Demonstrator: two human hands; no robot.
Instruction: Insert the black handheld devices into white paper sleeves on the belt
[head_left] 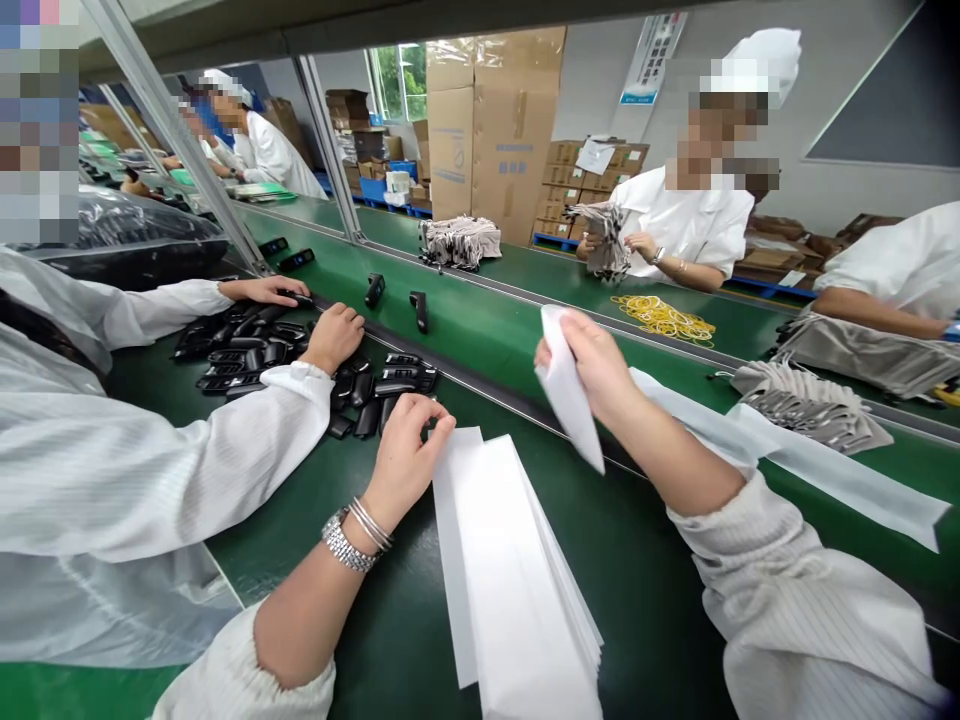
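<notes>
On the green belt (622, 600), left hand (405, 450) is beside cut-off white paper stack (510, 570); right hand (592, 365), apart, pinches one sheet (566, 390).

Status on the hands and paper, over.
Right hand gripping white paper strip; left hand beside white paper stack; black plastic parts just beyond.

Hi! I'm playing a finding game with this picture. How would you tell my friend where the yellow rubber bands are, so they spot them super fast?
Find the long green conveyor belt on the far side. A person in a white coat stands there holding a striped bundle. Just in front of them lies a loose, tangled heap of thin yellow rubber bands, bright yellow beside the grey bundles.
</notes>
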